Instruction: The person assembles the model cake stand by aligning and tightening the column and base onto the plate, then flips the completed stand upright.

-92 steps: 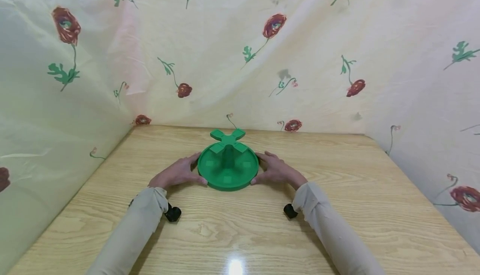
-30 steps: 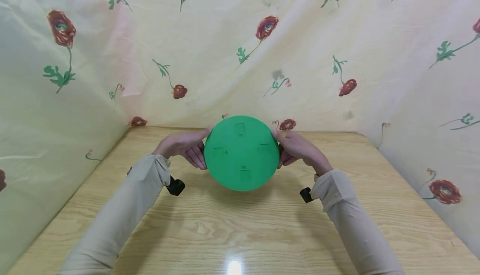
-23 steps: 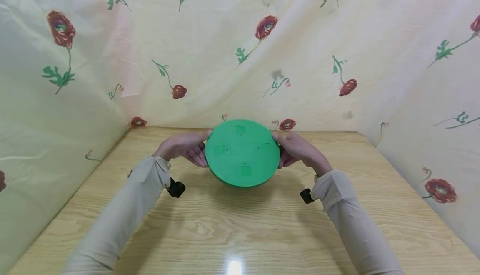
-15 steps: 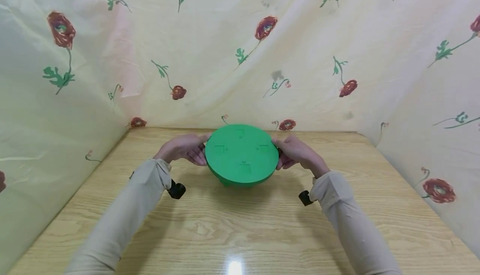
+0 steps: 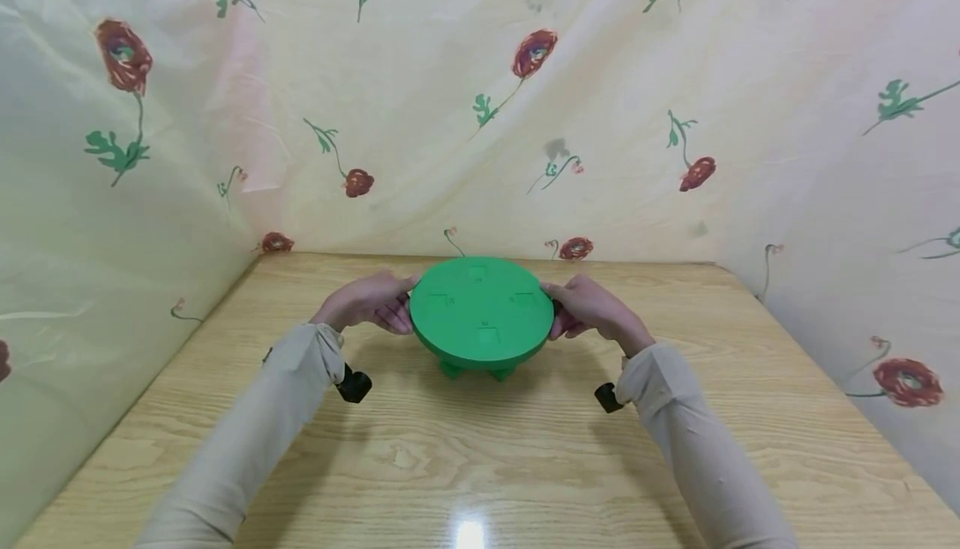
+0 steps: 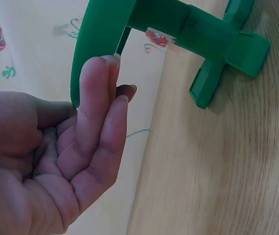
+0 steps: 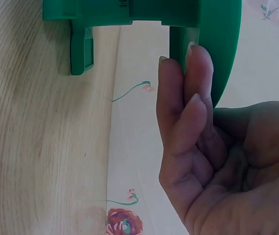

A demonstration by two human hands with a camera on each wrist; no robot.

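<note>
A small green toy round table [image 5: 483,307] stands with its disc on top and its cross-shaped foot [image 5: 476,371] below, in the head view. My left hand [image 5: 371,299] pinches the left rim, thumb on the top face and fingers under it. On the opposite rim, my right hand [image 5: 596,307] holds on the same way. In the left wrist view the post [image 6: 159,17] runs from the disc to the foot's arms, which are at or very near the wood; contact cannot be told. The right wrist view shows my fingertips [image 7: 198,68] beneath the disc's edge.
The wooden tabletop [image 5: 420,457] spreads around the piece. A floral cloth [image 5: 420,99] hangs behind it and along both sides. Black wrist cameras [image 5: 354,384] sit beside both sleeves.
About three seconds ago the toy table lay disc-down with its cross on top; it has been turned over. During the last second its disc has tilted flatter and come slightly down, both hands holding on.
</note>
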